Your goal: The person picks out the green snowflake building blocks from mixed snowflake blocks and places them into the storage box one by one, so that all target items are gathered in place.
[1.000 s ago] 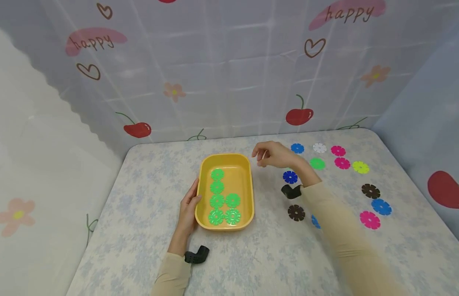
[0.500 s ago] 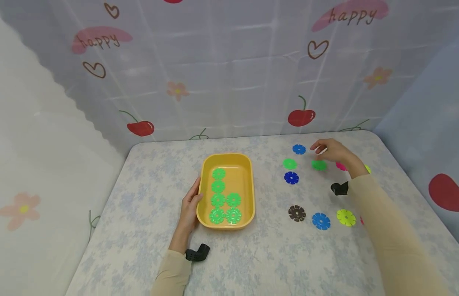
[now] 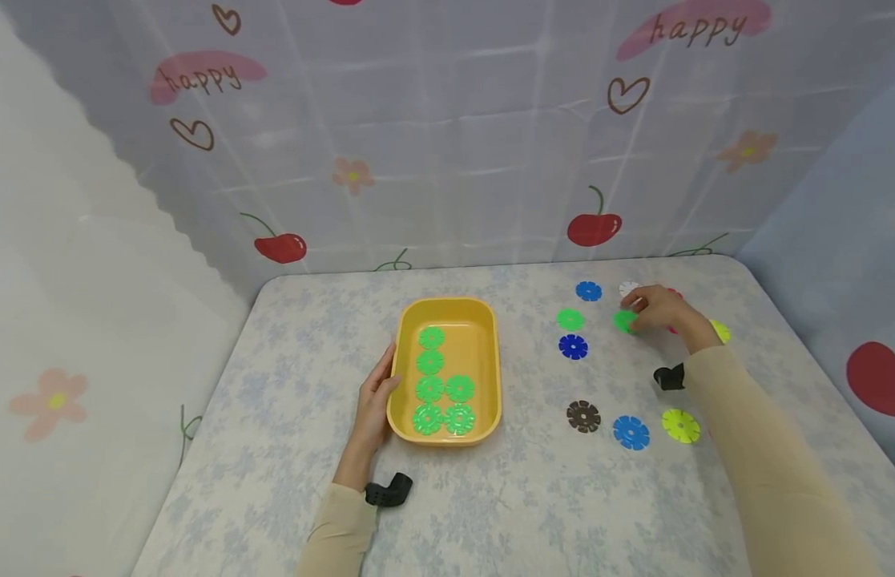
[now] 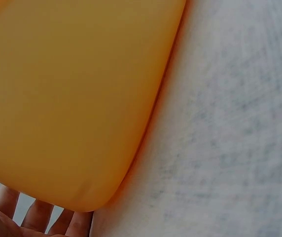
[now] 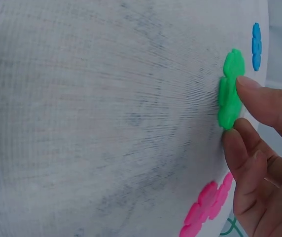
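Note:
A yellow plastic tray (image 3: 445, 303) stands on the table, with several green snowflake discs (image 3: 429, 362) lying flat inside it. My left hand (image 3: 372, 401) grips the tray's left side, thumb at the rim and fingers along the outer wall. In the left wrist view those fingers (image 4: 37, 215) show past the tray's edge. Far to the right, my right hand (image 3: 659, 308) pinches a green snowflake disc (image 5: 231, 89) between thumb and fingers, by the table surface. Another green disc (image 3: 570, 320) lies between that hand and the tray.
Loose discs lie around the right hand: light blue (image 3: 588, 291), white (image 3: 629, 288), dark blue (image 3: 573, 347), pink (image 5: 207, 202) and yellow (image 3: 720, 331). Nearer the front are brown (image 3: 583, 417), blue (image 3: 630, 433) and yellow-green (image 3: 681, 425) discs. A printed curtain (image 3: 461, 160) hangs behind the table.
My right hand has moved right from beside the tray, then lowered onto the green disc and taken hold of it. The left hand still holds the tray; the head view shifts slightly.

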A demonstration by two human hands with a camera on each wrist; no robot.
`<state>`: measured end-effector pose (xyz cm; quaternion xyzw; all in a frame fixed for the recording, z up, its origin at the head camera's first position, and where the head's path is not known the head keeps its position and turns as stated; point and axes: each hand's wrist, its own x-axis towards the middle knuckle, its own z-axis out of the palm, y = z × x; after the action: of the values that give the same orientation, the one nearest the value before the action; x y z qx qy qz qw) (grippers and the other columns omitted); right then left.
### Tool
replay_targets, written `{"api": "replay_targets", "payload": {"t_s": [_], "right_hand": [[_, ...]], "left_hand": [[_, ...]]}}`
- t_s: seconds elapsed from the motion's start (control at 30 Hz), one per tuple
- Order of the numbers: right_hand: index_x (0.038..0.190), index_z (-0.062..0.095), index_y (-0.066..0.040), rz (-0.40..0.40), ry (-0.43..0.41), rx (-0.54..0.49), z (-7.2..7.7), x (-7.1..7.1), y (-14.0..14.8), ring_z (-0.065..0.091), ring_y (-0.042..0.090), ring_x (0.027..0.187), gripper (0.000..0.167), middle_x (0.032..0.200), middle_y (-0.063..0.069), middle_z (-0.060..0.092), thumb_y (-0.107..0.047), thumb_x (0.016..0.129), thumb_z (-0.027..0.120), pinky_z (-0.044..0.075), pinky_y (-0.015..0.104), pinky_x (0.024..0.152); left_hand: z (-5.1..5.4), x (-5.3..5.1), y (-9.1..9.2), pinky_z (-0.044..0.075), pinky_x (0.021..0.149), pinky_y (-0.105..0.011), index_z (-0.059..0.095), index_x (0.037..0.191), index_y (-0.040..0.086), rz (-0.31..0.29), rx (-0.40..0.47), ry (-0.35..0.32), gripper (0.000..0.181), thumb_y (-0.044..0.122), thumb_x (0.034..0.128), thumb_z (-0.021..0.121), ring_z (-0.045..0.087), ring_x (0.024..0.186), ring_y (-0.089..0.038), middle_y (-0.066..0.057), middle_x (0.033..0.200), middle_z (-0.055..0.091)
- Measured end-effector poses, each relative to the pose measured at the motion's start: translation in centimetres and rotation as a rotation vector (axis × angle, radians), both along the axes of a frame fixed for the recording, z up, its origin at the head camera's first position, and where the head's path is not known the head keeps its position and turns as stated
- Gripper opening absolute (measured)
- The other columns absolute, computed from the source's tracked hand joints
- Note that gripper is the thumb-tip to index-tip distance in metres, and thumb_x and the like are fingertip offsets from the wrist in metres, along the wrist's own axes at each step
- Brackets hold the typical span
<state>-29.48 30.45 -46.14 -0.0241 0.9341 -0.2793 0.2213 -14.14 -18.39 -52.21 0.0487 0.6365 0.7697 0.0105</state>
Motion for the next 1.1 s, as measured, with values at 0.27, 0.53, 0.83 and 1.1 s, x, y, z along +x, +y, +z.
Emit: {"api": "replay_targets", "payload": {"t_s": [0.27,0.53,0.83,1.1], "right_hand": [[0.127,0.051,0.005,-0.001,0.024,0.019,-0.77,-0.05,0.20,0.045,0.048,0.117,0.046,0.129,0.034,0.046,-0.007,0.087,0.068,0.043,0.061,0.100],[0.121,0.049,0.004,0.011,0.038,0.014,-0.83,0.11,0.11,0.045,0.048,0.117,0.042,0.130,0.035,0.044,-0.006,0.086,0.069,0.044,0.061,0.100],[0.118,0.049,0.003,-0.056,0.032,0.015,-0.39,0.42,-0.08,0.047,0.044,0.108,0.038,0.128,0.034,0.044,-0.003,0.086,0.067,0.048,0.055,0.092],[0.117,0.054,0.008,-0.052,0.069,0.010,0.01,0.89,0.30,0.052,0.033,0.090,0.031,0.120,0.031,0.051,0.001,0.087,0.061,0.049,0.033,0.072]], "left_hand": [[0.04,-0.09,-0.04,0.040,0.108,-0.017,0.027,0.156,0.018,0.000,-0.001,-0.006,0.055,0.014,0.1042,0.043,0.019,0.151,-0.015,0.004,0.163,0.019],[-0.12,-0.07,-0.08,0.038,0.110,-0.020,0.028,0.156,0.021,-0.002,-0.008,-0.011,0.053,0.013,0.1045,0.041,0.019,0.150,-0.014,0.004,0.163,0.019],[-0.11,-0.05,-0.08,0.033,0.113,-0.023,0.027,0.156,0.022,-0.008,-0.008,-0.018,0.055,0.014,0.1042,0.041,0.017,0.151,-0.014,0.005,0.163,0.018],[-0.23,-0.11,-0.11,0.034,0.111,-0.019,0.028,0.156,0.023,-0.005,-0.007,-0.020,0.054,0.015,0.1041,0.042,0.017,0.151,-0.014,0.005,0.163,0.018]]}}
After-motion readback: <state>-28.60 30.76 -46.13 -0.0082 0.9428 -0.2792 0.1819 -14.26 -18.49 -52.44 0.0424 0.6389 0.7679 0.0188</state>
